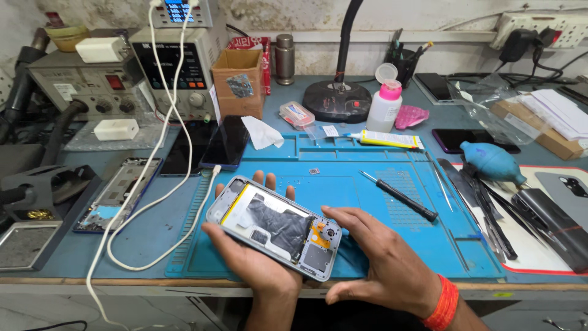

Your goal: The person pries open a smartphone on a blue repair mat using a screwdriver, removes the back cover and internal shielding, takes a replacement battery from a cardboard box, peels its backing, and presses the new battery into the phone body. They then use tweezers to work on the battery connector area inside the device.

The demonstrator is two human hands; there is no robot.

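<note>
The left hand (254, 254) cradles an opened silver smartphone with its back cover off (275, 227), fingers curled under it, above the near edge of the blue silicone repair mat (367, 202) on the worktop. The right hand (383, 263) touches the phone's right end with fingers loosely spread, holding nothing. This looks like inspection of the exposed internals; a black-handled screwdriver (401, 197) lies just right.

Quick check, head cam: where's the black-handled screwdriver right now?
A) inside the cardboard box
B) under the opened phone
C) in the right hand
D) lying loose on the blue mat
D: the screwdriver lies on the blue mat, clear of both hands; the left hand cradles the opened phone and the right hand touches its lower end.
</note>
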